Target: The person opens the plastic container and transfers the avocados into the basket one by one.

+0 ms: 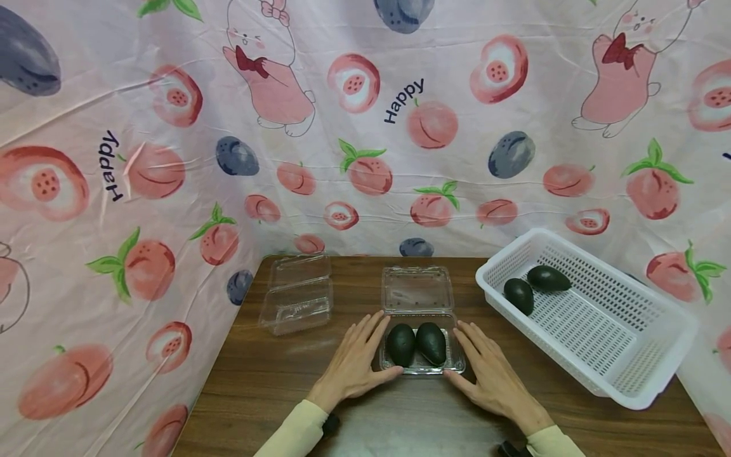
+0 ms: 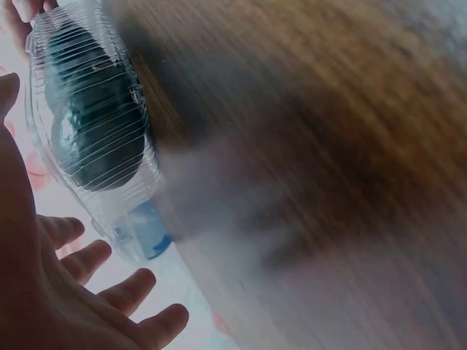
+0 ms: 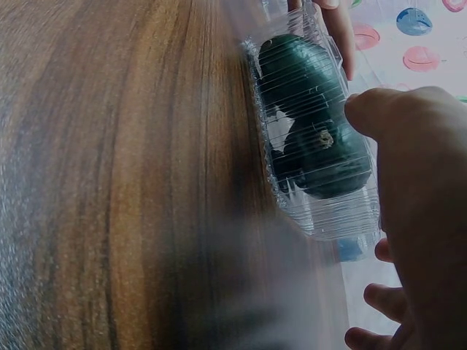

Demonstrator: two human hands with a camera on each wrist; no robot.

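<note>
A clear plastic clamshell box (image 1: 455, 360) stands with its lid (image 1: 417, 289) folded back on the wooden table. Two dark green avocados (image 1: 401, 344) (image 1: 431, 343) lie side by side in its base. My left hand (image 1: 355, 358) is at the box's left side, fingers extended and thumb by the front corner. On the opposite side my right hand (image 1: 490, 371) mirrors it, thumb near the front right corner. Through the ribbed wall, a dark avocado (image 2: 98, 109) shows in the left wrist view, and both fruits (image 3: 328, 157) in the right. Whether the fingertips touch the rim is hard to tell.
At the back left sits another open clear clamshell (image 1: 297, 295). A white perforated basket (image 1: 582, 336) stands at the right, holding two more avocados (image 1: 518, 296) (image 1: 548, 278) at its far left end. Behind the table (image 1: 240, 387) hangs a fruit-patterned cloth (image 1: 365, 139).
</note>
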